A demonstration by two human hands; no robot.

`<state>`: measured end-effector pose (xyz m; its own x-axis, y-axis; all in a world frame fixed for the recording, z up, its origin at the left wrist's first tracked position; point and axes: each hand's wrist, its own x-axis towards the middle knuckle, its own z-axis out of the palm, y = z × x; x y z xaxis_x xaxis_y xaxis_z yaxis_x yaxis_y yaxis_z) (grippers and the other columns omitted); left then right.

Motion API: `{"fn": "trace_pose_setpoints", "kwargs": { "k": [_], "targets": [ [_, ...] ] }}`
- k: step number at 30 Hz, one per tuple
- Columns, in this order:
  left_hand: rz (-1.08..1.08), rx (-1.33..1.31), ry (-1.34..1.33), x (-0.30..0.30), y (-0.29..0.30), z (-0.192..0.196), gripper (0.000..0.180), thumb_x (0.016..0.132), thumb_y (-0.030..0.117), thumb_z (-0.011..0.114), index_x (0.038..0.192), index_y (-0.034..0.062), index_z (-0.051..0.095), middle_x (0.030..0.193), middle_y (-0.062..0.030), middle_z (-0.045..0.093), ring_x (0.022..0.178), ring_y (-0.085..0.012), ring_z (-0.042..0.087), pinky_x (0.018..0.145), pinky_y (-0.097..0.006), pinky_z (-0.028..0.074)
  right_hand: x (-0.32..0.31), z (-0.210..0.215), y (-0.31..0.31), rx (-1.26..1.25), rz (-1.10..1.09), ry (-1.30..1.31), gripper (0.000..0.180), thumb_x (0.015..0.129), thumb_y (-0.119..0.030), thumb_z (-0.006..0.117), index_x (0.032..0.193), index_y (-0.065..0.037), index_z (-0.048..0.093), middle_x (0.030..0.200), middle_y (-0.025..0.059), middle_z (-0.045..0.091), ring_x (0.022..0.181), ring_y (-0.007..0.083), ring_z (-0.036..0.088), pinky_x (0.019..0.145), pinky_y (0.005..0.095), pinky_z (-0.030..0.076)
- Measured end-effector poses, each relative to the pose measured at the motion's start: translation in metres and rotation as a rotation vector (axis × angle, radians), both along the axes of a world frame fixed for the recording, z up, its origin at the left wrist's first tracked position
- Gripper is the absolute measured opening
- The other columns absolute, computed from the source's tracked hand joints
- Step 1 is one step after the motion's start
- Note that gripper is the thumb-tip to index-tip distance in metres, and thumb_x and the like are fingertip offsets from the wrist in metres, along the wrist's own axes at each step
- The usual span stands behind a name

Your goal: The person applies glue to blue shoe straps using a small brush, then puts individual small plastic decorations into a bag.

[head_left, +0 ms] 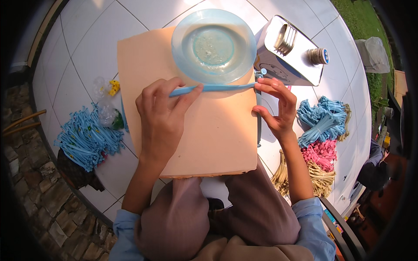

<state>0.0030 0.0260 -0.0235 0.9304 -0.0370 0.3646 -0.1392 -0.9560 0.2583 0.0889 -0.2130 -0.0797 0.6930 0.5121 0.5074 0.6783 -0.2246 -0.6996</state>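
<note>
A long, flat light-blue strip (222,88) lies crosswise over a tan board (204,130) that rests above my knees. My left hand (163,113) holds the strip's left part against the board, thumb and fingers bent over it. At the other end, the fingertips of my right hand (278,104) touch the strip by the board's right edge. The right thumb stands apart from those fingers, lower on the edge. Just beyond the strip sits a translucent blue plate (180,48) with small clear bits or liquid in its middle; which cannot be told.
A rectangular metal tin (300,43) with a screw cap stands at the far right. Bundles of blue strands (322,119), pink strands (320,154) and beige strands (320,178) lie right. Another blue heap (91,137) and clear plastic bags (106,114) are left, on white tiles.
</note>
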Motion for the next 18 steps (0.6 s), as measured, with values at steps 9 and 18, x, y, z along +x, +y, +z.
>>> {"fn": "trace_pose_setpoints", "kwargs": {
  "k": [9, 18],
  "targets": [
    [-0.049, 0.043, 0.059, -0.005, -0.012, 0.0, 0.042, 0.071, 0.007, 0.062, 0.112, 0.0185, 0.063, 0.099, -0.004, 0.053, 0.097, -0.0229, 0.049, 0.081, -0.034, 0.045, 0.005, 0.006, -0.001, -0.065, 0.02, -0.11, 0.062, 0.068, -0.011, 0.077, 0.118, -0.006, 0.043, 0.108, 0.009, 0.062, 0.106, 0.0269, 0.056, 0.096, 0.0427, 0.039],
    [-0.032, 0.163, 0.12, -0.004, -0.018, 0.001, 0.05, 0.072, 0.011, 0.058, 0.12, 0.0226, 0.058, 0.097, -0.0059, 0.05, 0.098, -0.0255, 0.048, 0.081, -0.033, 0.047, 0.009, 0.037, 0.005, -0.289, 0.024, -0.131, 0.06, 0.066, -0.008, 0.078, 0.118, -0.007, 0.047, 0.109, 0.0093, 0.057, 0.104, 0.03, 0.049, 0.09, 0.0398, 0.042]
  ]
}}
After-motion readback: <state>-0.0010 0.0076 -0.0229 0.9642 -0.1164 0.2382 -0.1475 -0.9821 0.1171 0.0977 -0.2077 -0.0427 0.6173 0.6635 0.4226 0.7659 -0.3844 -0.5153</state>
